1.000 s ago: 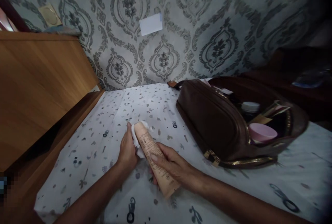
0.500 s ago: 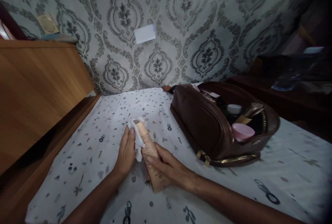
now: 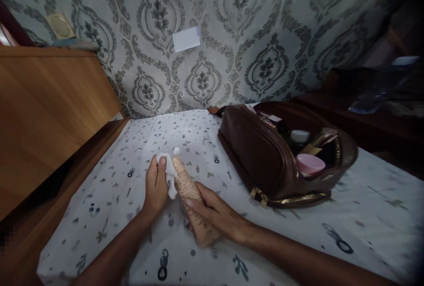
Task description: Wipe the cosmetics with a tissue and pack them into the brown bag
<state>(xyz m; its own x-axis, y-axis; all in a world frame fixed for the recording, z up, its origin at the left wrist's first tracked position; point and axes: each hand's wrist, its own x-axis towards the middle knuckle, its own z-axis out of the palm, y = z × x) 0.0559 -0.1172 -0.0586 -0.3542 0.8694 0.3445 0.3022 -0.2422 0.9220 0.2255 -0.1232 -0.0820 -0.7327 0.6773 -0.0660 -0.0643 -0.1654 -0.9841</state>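
A beige tube (image 3: 190,191) with printed text is tilted, its cap end pointing up and left. My right hand (image 3: 218,215) is wrapped round the tube's lower body. Between the thumb and fingers of my left hand (image 3: 155,186) is a white cloth or tissue (image 3: 170,171), which hangs down beside the tube's cap. Part of the cloth shows behind the cap. Both hands are above a white patterned sheet (image 3: 179,131).
An open brown bag (image 3: 258,158) stands at the right, with a pink cup (image 3: 310,163) and a white-capped bottle (image 3: 300,136) inside. Wooden furniture (image 3: 56,113) is at the left. A clear bottle (image 3: 380,87) lies at the far right.
My left hand has moved a little left, drawing the cloth partly away from the tube's cap. My right hand still holds the tube in nearly the same place.
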